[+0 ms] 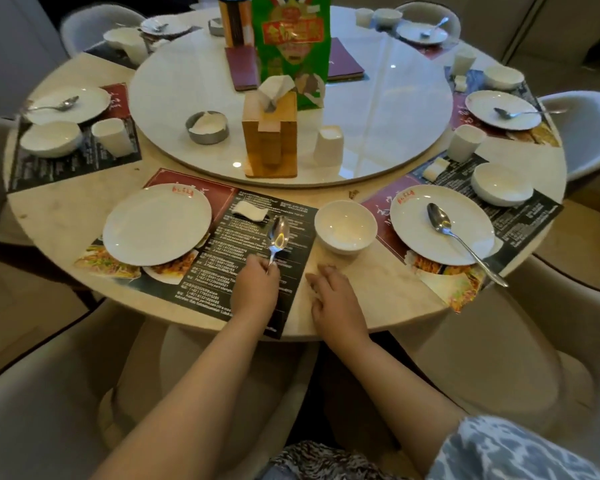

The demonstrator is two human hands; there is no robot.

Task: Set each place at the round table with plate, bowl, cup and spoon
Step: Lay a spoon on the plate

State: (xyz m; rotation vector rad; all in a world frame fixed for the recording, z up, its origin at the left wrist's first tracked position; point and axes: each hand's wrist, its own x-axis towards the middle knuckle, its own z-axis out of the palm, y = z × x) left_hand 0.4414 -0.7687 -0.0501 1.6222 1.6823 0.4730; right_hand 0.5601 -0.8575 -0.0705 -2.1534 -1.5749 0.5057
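At the near place a white plate (156,225) lies on a dark printed placemat (257,289). My left hand (255,289) pinches the handle of a metal spoon (278,235), whose bowl points away over the mat. A white bowl (345,226) stands on the bare table just right of the mat. My right hand (336,299) rests flat on the table edge below the bowl, holding nothing. A white cup (328,146) stands on the turntable behind the bowl. A small white rest (249,213) lies at the mat's far edge.
The place to the right has a plate with a spoon (440,221), a bowl (501,183) and a cup (465,143). The left place has a plate (68,105), bowl and cup. The glass turntable (395,116) carries a wooden tissue box (270,133), an ashtray and a green bag.
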